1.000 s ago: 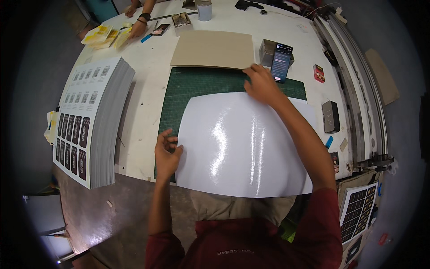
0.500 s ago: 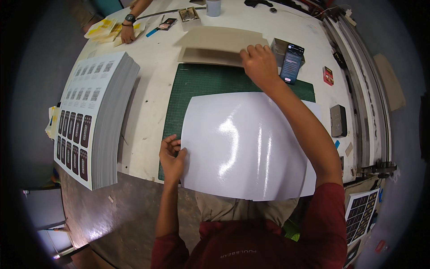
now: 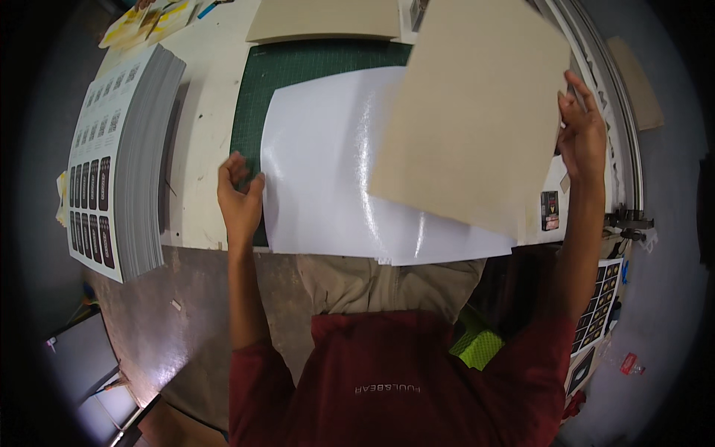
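Note:
A beige cardboard sheet (image 3: pixel 477 112) hangs at a slant over the right part of a glossy white sheet (image 3: pixel 320 171). My right hand (image 3: pixel 583 134) grips the cardboard by its right edge, the fingertips partly behind it. The white sheet lies on a green cutting mat (image 3: pixel 298 63), curving slightly, and its near edge reaches the table's front edge. Beside the white sheet's left edge is my left hand (image 3: pixel 241 197), empty, thumb and fingers apart and a little blurred. More beige cardboard (image 3: pixel 320 21) lies stacked at the mat's far side.
A tall stack of printed sheets (image 3: pixel 141 149) stands on the table's left side. Yellow-and-white pieces (image 3: pixel 141 26) lie at the far left. A small dark red box (image 3: pixel 550 211) sits near the right front, and a long metal rail (image 3: pixel 614 134) runs along the right side.
My right hand has brought a cardboard sheet from the far stack rightward and nearer, over the white sheet. My left hand stays by the white sheet's left edge. The view has tilted down.

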Demonstrator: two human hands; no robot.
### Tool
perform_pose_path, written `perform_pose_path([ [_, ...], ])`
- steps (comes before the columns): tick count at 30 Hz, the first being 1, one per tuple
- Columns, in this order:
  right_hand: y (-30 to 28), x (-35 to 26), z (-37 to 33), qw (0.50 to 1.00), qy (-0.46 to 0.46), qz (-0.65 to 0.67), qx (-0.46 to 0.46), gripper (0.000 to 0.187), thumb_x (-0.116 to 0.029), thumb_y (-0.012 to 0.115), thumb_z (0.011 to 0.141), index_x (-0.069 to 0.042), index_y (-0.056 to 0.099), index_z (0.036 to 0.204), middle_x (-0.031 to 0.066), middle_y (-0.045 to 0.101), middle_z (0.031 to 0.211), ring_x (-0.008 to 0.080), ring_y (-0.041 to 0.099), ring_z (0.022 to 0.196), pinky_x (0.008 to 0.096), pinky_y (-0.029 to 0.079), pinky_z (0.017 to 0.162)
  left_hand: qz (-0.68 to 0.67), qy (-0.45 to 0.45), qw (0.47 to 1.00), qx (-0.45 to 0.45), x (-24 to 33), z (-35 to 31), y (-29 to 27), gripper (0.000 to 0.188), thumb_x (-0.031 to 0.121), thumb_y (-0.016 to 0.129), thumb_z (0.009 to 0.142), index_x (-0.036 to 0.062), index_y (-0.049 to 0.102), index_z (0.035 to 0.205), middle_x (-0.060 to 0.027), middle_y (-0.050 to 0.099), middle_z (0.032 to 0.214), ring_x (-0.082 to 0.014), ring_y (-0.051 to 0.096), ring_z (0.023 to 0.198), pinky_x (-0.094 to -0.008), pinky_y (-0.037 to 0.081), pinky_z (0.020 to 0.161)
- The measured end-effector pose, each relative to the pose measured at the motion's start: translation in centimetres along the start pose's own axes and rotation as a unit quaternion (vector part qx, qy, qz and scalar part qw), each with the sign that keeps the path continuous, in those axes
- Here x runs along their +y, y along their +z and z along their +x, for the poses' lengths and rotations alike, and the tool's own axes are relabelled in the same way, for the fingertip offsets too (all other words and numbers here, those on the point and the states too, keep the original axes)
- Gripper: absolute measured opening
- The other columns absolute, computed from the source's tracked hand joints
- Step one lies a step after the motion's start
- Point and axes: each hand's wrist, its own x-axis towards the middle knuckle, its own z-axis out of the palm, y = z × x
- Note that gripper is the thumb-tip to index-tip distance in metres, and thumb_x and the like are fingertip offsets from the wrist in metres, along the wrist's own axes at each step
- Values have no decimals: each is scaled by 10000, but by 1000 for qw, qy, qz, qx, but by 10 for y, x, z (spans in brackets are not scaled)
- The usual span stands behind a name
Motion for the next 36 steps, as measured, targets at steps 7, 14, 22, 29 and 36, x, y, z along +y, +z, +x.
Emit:
perform_pose_path([
  [7, -19, 70, -40, 993, 99, 51, 48, 557, -12, 643, 953, 59, 413, 1455, 76, 713, 1047, 101, 675, 945, 204, 550, 796, 9, 133, 983, -130, 83, -49, 51, 344, 47, 718, 907, -11, 621, 1232, -112, 686, 1125, -171, 635, 1012, -312, 515, 915],
  [14, -70, 28, -42, 977, -118, 174, -10, 485, -30, 663, 956, -53, 490, 1409, 67, 673, 1200, 145, 630, 1104, 382, 498, 1023, -206, 77, 965, -145, 146, -62, 87, 285, 170, 713, 954, -33, 663, 1147, -85, 676, 815, -109, 587, 703, -251, 481, 679],
  [22, -75, 15, -31, 939, -202, 144, -237, 163, -140, 645, 963, -131, 714, 1111, 130, 456, 1544, 380, 345, 1471, 613, 186, 1233, -352, -14, 884, -306, 222, -9, 138, 724, 606, 414, 1010, -14, 544, 1361, -196, 694, 1098, -271, 717, 929, -369, 591, 806],
  [29, -66, 39, -79, 951, 27, 226, -211, 411, -91, 583, 981, 7, 559, 1379, 259, 459, 1507, 323, 570, 1307, 370, 529, 1028, -438, -32, 833, -337, 189, 7, 169, 882, 23, 743, 871, 29, 206, 1571, -216, 651, 1192, -233, 705, 999, -340, 586, 847],
  [36, -19, 59, -108, 991, 88, 97, 19, 590, -31, 599, 980, 49, 353, 1510, 186, 651, 1292, 185, 646, 1171, 308, 515, 1010, -423, 60, 839, -338, 186, -17, 172, 948, 32, 746, 880, 39, 134, 1603, -280, 603, 1304, -278, 680, 1107, -371, 583, 905],
])
